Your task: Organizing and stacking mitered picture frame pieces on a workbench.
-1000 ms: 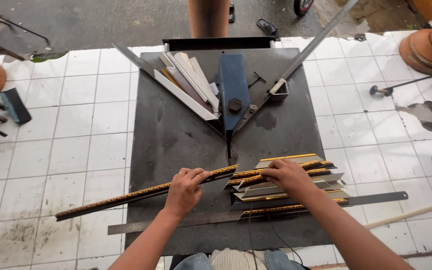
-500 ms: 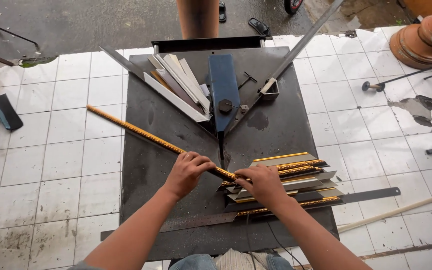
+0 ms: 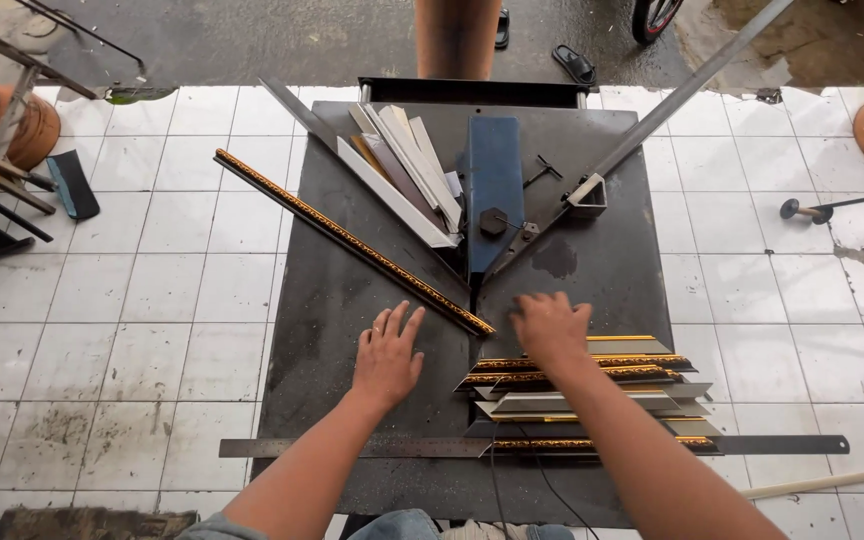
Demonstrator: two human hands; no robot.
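**Gilded moulding strip lies against the mitre cutter's left fence**

A person stands at a dark metal bench (image 3: 332, 330) on a white-tiled floor (image 3: 152, 300), both hands spread flat and gripping nothing. The left hand (image 3: 389, 358) rests palm down on the bench top, fingers splayed, just beside the near end of a long gold-patterned moulding strip (image 3: 352, 243). That strip runs from about ten o'clock down toward the centre of the bench, along the left fence (image 3: 302, 112) of a blue mitre cutter (image 3: 495, 190), its near tip close to the slot where the two fences meet. The right hand (image 3: 550, 328) lies open at the top of a stack of cut moulding pieces (image 3: 582, 395) at about four o'clock, their ends already angled. A steel ruler (image 3: 352, 447) spans the near edge at six o'clock, partly under that stack. Pale and dark offcuts (image 3: 402, 170) lean in a fan at eleven o'clock beside the blade housing, and the right fence (image 3: 692, 85) stretches away toward one o'clock.

Judged from the layout, several lengths have been mitred and piled, while the long strip appears uncut at its far end and lies in the position for a cut. Neither hand touches the strip or any lever, so no cut looks under way here.
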